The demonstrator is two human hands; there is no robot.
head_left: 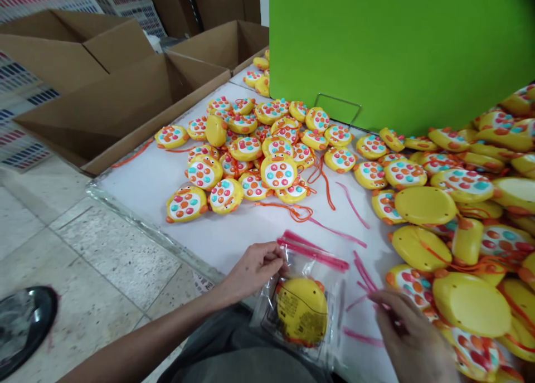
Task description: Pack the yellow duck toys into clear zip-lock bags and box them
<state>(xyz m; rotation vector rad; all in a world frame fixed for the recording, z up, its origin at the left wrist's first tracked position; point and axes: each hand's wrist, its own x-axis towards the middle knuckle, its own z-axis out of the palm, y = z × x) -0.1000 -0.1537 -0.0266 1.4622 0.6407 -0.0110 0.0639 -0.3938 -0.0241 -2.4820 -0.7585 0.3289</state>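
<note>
My left hand (261, 266) pinches the upper left corner of a clear plastic bag (334, 294) with a pink band along its top. Inside the bag lies a yellow duck-shaped toy (303, 310), its back with dark print facing up. To the right of the bag, my right hand (412, 330) has its fingers curled, the fingertips closed at the ends of some thin pink strips (364, 271). Part of that grip is hidden. Another pink strip (363, 337) lies on the white tabletop (225, 243) beside the bag.
Many yellow toys with coloured buttons (279, 172) are heaped beyond my hands, some with orange cords. A larger pile (472, 302) crowds the right side. A green panel (376, 54) stands behind. Open cardboard boxes (125, 104) adjoin the table's left edge.
</note>
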